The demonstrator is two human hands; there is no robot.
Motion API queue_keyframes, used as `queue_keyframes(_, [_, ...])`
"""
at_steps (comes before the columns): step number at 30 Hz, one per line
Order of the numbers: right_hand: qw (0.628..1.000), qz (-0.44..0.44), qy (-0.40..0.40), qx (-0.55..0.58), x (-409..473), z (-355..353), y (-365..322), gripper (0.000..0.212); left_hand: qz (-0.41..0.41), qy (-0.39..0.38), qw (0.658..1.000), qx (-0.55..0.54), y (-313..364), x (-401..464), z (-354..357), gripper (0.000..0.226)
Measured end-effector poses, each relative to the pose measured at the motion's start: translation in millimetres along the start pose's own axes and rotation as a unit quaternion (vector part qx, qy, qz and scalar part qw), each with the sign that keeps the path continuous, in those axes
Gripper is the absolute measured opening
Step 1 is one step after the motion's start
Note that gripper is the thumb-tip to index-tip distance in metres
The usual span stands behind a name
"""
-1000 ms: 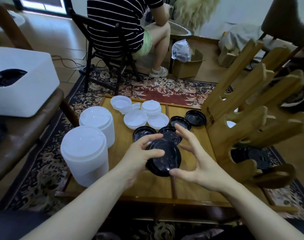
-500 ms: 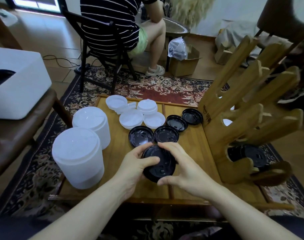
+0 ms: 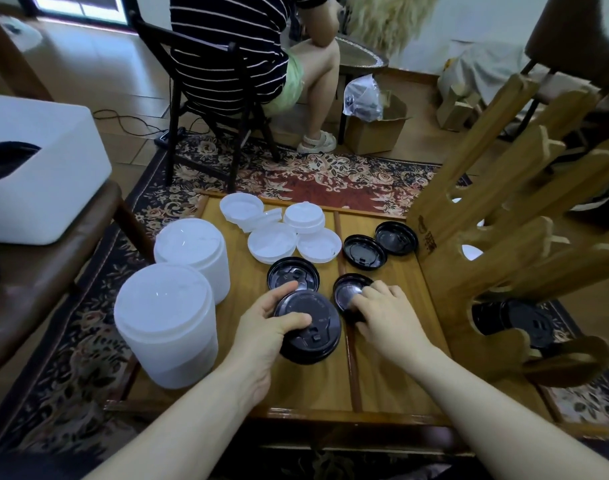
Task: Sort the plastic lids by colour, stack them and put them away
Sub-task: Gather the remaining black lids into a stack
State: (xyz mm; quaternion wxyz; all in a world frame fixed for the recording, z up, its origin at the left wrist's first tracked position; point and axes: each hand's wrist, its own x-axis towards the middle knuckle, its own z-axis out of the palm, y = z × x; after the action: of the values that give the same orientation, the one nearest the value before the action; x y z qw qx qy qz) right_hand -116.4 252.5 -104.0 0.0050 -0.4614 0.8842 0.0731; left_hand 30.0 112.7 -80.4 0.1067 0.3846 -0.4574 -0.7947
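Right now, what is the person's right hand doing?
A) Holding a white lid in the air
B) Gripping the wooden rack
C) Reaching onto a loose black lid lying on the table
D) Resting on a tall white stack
C: the right hand lies with its fingers on a loose black lid on the table, while the left hand grips the black stack.

black lid (image 3: 348,294) half under right hand (image 3: 387,315)

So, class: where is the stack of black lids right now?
The stack of black lids sits near the front middle of the wooden table in the head view, gripped by the left hand, beside the loose black lid under the right hand.
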Motion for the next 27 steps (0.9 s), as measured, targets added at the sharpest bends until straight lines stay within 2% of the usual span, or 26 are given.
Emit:
queue_keyframes(4, [0.997, 0.029, 0.050, 0.050, -9, 6, 5, 0.011, -0.018, 0.013, 0.999, -0.039, -1, 3, 0, 0.042])
queue_keyframes(6, [0.974, 0.098, 0.057, 0.195, -11, 0, 11, 0.005, -0.026, 0.021, 0.997, -0.064, -2, 5, 0, 0.038])
queue_keyframes(7, [0.939, 0.147, 0.064, 0.304, -11, -8, 13, 0.006, -0.027, 0.025, 0.996, -0.075, -3, 6, 0, 0.037])
queue_keyframes(8, [0.881, 0.189, 0.074, 0.427, -11, -17, 15, 0.006, -0.028, 0.030, 0.996, -0.085, -3, 7, 0, 0.036])
queue_keyframes(10, [0.726, 0.239, 0.070, 0.641, -9, -33, 17, 0.009, -0.026, 0.036, 0.994, -0.100, -2, 8, 1, 0.038])
queue_keyframes(12, [0.563, 0.240, 0.011, 0.791, -10, -43, 13, 0.013, -0.022, 0.036, 0.994, -0.105, -2, 6, 4, 0.040])
queue_keyframes(13, [0.500, 0.234, -0.020, 0.833, -11, -47, 10, 0.016, -0.019, 0.036, 0.994, -0.104, -1, 5, 5, 0.041])
queue_keyframes(14, [0.462, 0.224, -0.051, 0.856, -11, -50, 6, 0.020, -0.015, 0.035, 0.994, -0.103, -1, 4, 5, 0.042])
queue_keyframes(15, [0.448, 0.214, -0.079, 0.864, -11, -51, 2, 0.023, -0.012, 0.032, 0.994, -0.102, -1, 3, 6, 0.041])
queue_keyframes(17, [0.461, 0.203, -0.115, 0.856, -12, -49, -8, 0.025, -0.009, 0.021, 0.994, -0.106, 2, 0, 7, 0.033])
queue_keyframes(20, [0.504, 0.217, -0.113, 0.828, -15, -44, -16, 0.023, -0.014, 0.000, 0.994, -0.111, 5, -3, 8, 0.022])
queue_keyframes(22, [0.545, 0.228, -0.099, 0.801, -18, -41, -17, 0.022, -0.006, -0.019, 0.995, -0.095, 4, -3, 7, 0.033])
queue_keyframes(25, [0.629, 0.228, -0.085, 0.738, -18, -40, -19, 0.023, 0.006, -0.027, 0.997, -0.074, -1, -2, 6, 0.057])
queue_keyframes(27, [0.652, 0.225, -0.078, 0.720, -15, -38, -22, 0.023, 0.014, -0.016, 0.998, -0.061, -5, 0, 6, 0.056])
